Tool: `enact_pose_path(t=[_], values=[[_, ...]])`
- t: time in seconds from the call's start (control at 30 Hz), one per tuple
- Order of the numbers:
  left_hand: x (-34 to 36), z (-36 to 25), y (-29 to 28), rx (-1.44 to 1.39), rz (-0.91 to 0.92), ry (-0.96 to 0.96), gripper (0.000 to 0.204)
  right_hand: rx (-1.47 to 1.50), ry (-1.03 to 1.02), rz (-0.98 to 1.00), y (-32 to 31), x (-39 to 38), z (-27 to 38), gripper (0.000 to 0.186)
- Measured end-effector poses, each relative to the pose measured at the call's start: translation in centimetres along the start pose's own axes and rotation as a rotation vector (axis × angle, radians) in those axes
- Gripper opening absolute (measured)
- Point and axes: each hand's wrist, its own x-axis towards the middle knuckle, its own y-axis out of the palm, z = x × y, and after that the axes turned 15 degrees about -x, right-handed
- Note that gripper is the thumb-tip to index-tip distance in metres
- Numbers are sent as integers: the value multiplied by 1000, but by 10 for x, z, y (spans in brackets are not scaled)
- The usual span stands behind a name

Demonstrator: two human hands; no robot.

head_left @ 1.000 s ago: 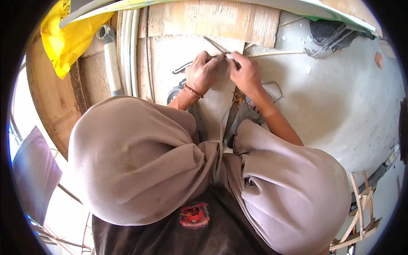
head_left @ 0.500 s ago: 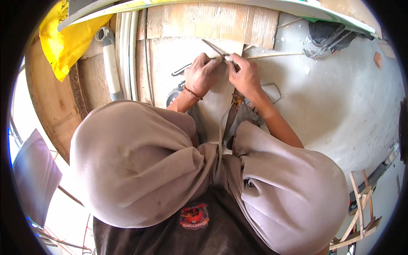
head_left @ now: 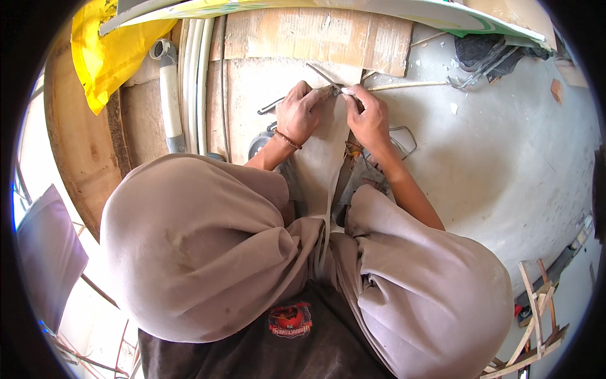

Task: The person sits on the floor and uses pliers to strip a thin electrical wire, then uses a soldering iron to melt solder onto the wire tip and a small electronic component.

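pinching thin grey rod [head_left: 322, 74] near one end, w/ thumb + forefinger of left hand [head_left: 297, 118] and same of right hand [head_left: 369, 120], tips nearly meeting; other end left free, angled ahead + left over pale board [head_left: 252, 76]. can't tell exact contact at fingertips, too small + dark. prob. gripping only a v. short length, so could twist or pop loose under uneven push or pull. might also nick a finger, w/ hands working so close. note bracelet [head_left: 288, 138] on left wrist, w/ bent metal piece [head_left: 270, 105] + round-edged grey item [head_left: 255, 145] nearby, and wire loop [head_left: 411, 138] beside right forearm: could catch on loop w/ careless arm swing. see also pale strip [head_left: 329, 189] running down btwn trouser legs [head_left: 196, 246], poss. snag if tugged. further out: cardboard [head_left: 303, 35] ahead, white pipe [head_left: 169, 95] + yellow sheet [head_left: 120, 57] to left, grey floor [head_left: 499, 151] to right, wood slats [head_left: 531, 309] lower right.
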Motion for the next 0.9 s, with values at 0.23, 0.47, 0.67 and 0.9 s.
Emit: enact_pose_path(t=[0.23, 0.47, 0.67, 0.9], values=[[1, -3, 4, -8, -10, 27, 30, -73, -9, 45, -2, -11, -6, 12], [7, -1, -1, 6, 2, 35, 30, -6, -45, -33, 8, -7, -9, 8], [-1, -3, 2, 21, 44, 23, 34, -13, 12, 78, -2, -1, -2, 10], [2, -5, 0, 29, 53, -14, 32, 21, -35, 19, 1, 3, -4, 11]])
